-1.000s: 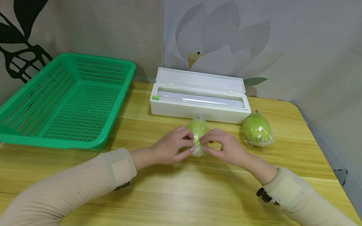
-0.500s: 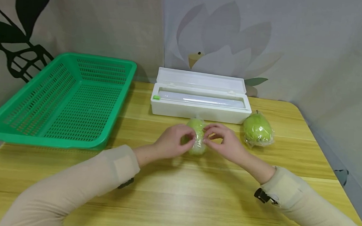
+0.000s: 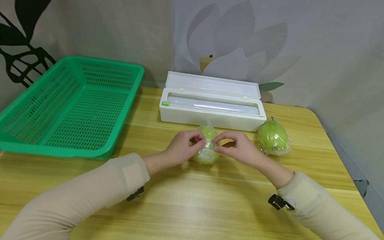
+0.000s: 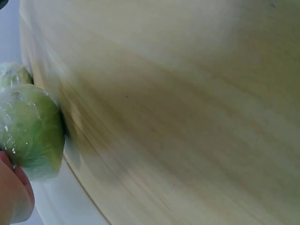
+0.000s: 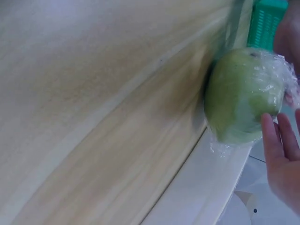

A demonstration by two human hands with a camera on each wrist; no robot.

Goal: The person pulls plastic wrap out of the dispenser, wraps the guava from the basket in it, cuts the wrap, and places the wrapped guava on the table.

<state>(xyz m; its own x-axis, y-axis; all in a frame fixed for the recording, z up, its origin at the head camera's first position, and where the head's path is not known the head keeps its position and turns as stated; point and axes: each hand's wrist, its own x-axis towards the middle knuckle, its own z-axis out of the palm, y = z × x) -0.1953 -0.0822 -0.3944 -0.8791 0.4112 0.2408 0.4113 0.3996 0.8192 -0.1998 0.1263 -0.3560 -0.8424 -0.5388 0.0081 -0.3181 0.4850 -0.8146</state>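
A green pear (image 3: 207, 158) wrapped in clear plastic wrap (image 3: 207, 146) sits on the table between both hands. At its left side, my left hand (image 3: 181, 147) pinches the wrap with thumb and forefinger. My right hand (image 3: 242, 149) does the same from the right, thumb and forefinger meeting the film over the pear's top. The right wrist view shows the right hand's fingers (image 5: 272, 140) against the wrapped pear (image 5: 239, 101), with bunched film beyond. Another wrapped pear (image 3: 272, 135), stem up, stands to the right of the hands.
Behind the pear lies a white plastic-wrap dispenser box (image 3: 212, 118), lid raised, a film roll (image 3: 212, 105) inside and a green slider (image 3: 165, 103) at its left. A large green basket (image 3: 117, 155) stands at the left on the wooden table (image 3: 186, 211).
Both hands have shifted slightly away from the body, from the pear's near end up over its middle. The wrap's gathered part now lies flatter on the fruit.
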